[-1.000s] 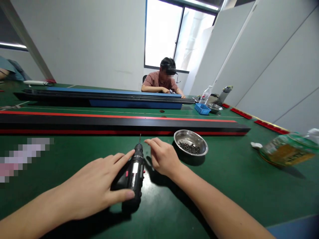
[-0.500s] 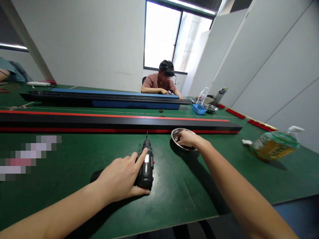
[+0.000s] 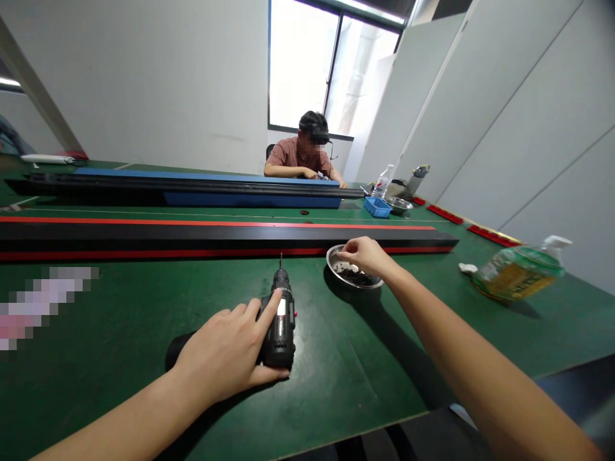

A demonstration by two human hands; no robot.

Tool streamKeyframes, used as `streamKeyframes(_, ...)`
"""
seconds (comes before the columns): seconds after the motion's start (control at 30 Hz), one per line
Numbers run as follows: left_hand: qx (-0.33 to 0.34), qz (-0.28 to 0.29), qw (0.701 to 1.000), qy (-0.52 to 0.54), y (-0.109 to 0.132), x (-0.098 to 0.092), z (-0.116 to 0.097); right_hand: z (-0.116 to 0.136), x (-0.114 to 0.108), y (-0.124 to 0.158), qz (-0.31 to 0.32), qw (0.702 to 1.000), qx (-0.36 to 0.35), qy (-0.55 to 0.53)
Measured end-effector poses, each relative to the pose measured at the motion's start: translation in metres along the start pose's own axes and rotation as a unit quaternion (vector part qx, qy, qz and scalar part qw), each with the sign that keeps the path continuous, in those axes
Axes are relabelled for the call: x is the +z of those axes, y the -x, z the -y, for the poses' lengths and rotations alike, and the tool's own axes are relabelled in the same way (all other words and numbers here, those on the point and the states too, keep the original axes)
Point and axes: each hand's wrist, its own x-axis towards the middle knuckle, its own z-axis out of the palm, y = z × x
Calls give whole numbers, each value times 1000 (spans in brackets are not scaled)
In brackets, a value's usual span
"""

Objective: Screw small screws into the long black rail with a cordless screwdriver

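Observation:
A black cordless drill (image 3: 280,330) lies on its side on the green table, its bit pointing away from me. My left hand (image 3: 230,342) is wrapped over it, index finger stretched along the body and thumb at the rear end. My right hand (image 3: 364,254) is just above a round metal bowl (image 3: 331,267), fingertips pinched together over its left part. Whatever the pinch holds is too small to make out. Small dark pieces (image 3: 356,276), which look like screws, lie in the bowl. Beyond the drill, a long black bar with red edges (image 3: 230,238) runs across the table.
Farther back lie long black strips on a blue bar (image 3: 250,200). A co-worker (image 3: 300,153) sits behind them. A blue basket (image 3: 377,207) and another metal bowl (image 3: 398,205) stand back right. A large green-labelled bottle (image 3: 519,275) lies at right, beside a crumpled white piece (image 3: 467,268).
My right hand has lifted out of the bowl's contents to just above its rim, so the small dark pieces show. My left hand stays on the drill. The view has shifted slightly.

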Motion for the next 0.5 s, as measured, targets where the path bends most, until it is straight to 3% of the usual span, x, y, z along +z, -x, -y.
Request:
streamKeyframes(0.17,-14,4,1000,10,1,7,-2,32,-3,43,-61,981,-59,-175)
streamKeyframes(0.27,-14,15,1000,15,-2,4,-4,58,1,76,-22,960,-98,-263)
streamKeyframes(0.37,-3,60,998,22,1,-15,-3,76,-1,112,29,953,-111,-281)
streamKeyframes(0.43,17,72,997,25,14,-26,5,80,-8,137,66,953,-105,-276)
streamKeyframes(0.5,29,61,996,49,35,-26,19,78,-11,160,95,955,-95,-264)
